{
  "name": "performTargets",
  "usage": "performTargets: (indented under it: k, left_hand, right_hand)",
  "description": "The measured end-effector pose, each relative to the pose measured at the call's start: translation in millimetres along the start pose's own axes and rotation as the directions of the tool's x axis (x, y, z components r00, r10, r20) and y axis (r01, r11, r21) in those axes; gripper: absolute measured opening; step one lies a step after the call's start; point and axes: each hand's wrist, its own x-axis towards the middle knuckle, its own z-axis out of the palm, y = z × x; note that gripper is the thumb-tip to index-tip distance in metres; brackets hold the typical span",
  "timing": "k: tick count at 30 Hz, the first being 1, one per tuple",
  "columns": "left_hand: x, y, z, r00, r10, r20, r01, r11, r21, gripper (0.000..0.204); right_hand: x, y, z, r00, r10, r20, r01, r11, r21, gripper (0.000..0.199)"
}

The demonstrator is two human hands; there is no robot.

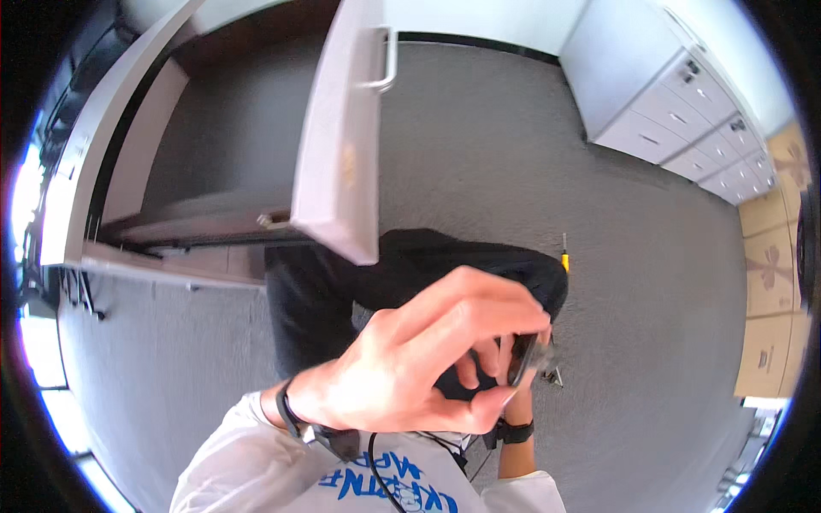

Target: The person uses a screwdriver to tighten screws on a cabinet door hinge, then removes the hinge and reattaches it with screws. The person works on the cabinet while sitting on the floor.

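Observation:
My left hand (428, 359) is raised in front of my body, thumb and fingers pinched on a small dark piece (520, 359) with a shiny greyish end. Motion blur keeps me from telling its kind. Just behind it, my right hand (519, 406) comes up close to the same piece. Most of its fingers are hidden by the left hand, so its grip cannot be made out. Left of my hands stands a pulled-out drawer; its pale front panel (338, 162) carries a white bar handle (389, 60).
A yellow-handled screwdriver (564, 261) lies on the grey floor beyond my bent knee (539, 274). Small metal parts (556, 374) lie right of my hands. A small metal fitting (275, 221) sits by the drawer's near edge. Grey cabinets (676, 111) and cardboard boxes (767, 265) line the right side.

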Motion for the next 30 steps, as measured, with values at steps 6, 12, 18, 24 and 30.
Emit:
performTargets:
  k: [6, 12, 18, 24, 30]
  left_hand:
    - [-57, 21, -47, 0.996, -0.058, -0.07, 0.068, 0.987, 0.146, 0.045]
    - [-77, 22, -83, 0.881, 0.243, -0.405, -0.109, 0.939, 0.326, 0.058]
    - [-59, 24, -94, 0.813, 0.124, -0.569, 0.14, 0.906, 0.399, 0.068]
    - [-34, 31, -111, 0.857, 0.256, -0.446, 0.164, 0.686, 0.709, 0.052]
    - [-18, 24, -112, 0.863, 0.264, -0.432, 0.161, 0.665, 0.729, 0.05]
  right_hand:
    - [32, -36, -19, 0.998, 0.005, 0.056, -0.019, 0.967, 0.256, 0.015]
    - [53, -72, -15, 0.989, 0.085, 0.119, -0.143, 0.74, 0.657, 0.014]
    - [69, -91, -9, 0.978, 0.108, 0.179, -0.209, 0.51, 0.834, 0.009]
    - [68, -103, -9, 0.94, 0.153, 0.306, -0.333, 0.611, 0.718, 0.004]
    - [62, -107, -8, 0.866, 0.346, 0.36, -0.494, 0.701, 0.514, 0.005]
